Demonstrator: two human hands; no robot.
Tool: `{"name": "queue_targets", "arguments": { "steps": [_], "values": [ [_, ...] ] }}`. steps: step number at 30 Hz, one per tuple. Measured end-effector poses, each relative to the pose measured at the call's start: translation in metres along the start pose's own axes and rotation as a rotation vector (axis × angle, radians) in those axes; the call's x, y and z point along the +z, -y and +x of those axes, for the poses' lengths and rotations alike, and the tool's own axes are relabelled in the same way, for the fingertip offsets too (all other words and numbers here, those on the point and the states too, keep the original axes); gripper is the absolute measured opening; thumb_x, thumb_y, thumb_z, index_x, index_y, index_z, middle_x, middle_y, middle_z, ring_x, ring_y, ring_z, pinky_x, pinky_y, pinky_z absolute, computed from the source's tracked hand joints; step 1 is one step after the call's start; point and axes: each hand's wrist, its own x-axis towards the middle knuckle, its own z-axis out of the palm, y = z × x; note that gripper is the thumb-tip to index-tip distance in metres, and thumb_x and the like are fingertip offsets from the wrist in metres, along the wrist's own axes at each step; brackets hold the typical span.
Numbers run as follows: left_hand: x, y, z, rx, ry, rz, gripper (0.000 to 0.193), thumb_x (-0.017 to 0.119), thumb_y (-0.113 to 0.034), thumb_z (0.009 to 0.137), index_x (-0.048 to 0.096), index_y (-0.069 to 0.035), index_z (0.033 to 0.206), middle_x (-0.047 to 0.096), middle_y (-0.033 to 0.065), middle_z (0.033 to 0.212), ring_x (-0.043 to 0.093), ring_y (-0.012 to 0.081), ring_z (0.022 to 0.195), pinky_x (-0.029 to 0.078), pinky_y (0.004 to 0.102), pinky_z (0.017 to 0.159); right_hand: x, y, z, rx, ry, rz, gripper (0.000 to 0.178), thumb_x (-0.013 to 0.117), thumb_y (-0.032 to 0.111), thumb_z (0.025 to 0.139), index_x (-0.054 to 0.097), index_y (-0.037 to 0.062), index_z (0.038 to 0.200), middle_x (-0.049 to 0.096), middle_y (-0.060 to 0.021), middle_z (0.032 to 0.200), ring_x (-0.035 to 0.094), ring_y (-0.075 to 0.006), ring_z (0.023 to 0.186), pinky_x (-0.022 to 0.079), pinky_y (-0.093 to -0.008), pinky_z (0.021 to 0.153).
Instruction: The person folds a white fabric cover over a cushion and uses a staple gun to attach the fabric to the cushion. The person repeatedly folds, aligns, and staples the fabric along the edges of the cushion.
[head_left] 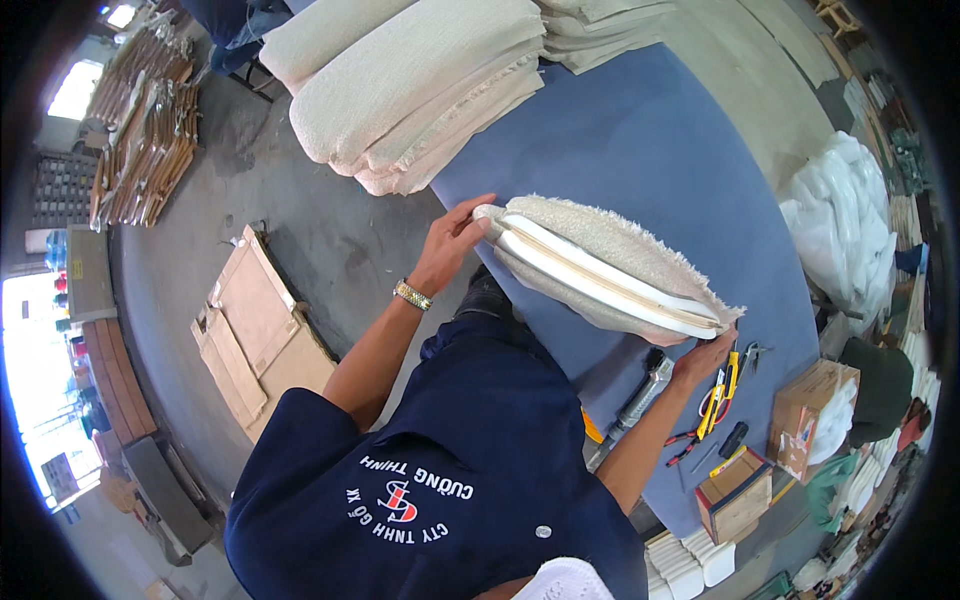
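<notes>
A seat cushion (610,275) stands on its edge over the blue table, its curved white foam and thin board showing between two sides of cream woven fabric. Frayed fabric runs along its far side. My left hand (450,245) grips the left end, thumb and fingers around the corner. At the other end, my right hand (706,360) holds the lower right corner; some of its fingers are hidden behind the cushion. Beside my right forearm lies a grey metal air tool (640,392). Yellow-handled scissors (715,400) and pliers (683,446) rest to the right of it.
Folded cream fabric (420,85) is stacked at the far left of the blue table (650,130). Near its right edge are a small open box (735,497) and a cardboard carton (800,415). Clear plastic wrapping (845,220) bulges beyond. Flattened cardboard (265,335) lies on the floor.
</notes>
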Motion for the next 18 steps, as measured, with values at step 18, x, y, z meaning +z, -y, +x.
{"name": "queue_targets", "arguments": {
  "steps": [18],
  "values": [
    [0.032,-0.044,0.002,-0.284,-0.106,0.229,0.055,0.042,-0.047,0.11,0.058,-0.001,0.137,0.067,0.0128,0.113,0.069,0.0151,0.083,0.062,0.0319,0.07,-0.005,-0.002,-0.015,-0.017,-0.023,-0.039,0.056,0.032,0.043,0.11,0.057,-0.0023,0.131,0.065,-0.0191,0.132,0.061,-0.0287,0.123,0.046,-0.0421,0.109]
  ]
}}
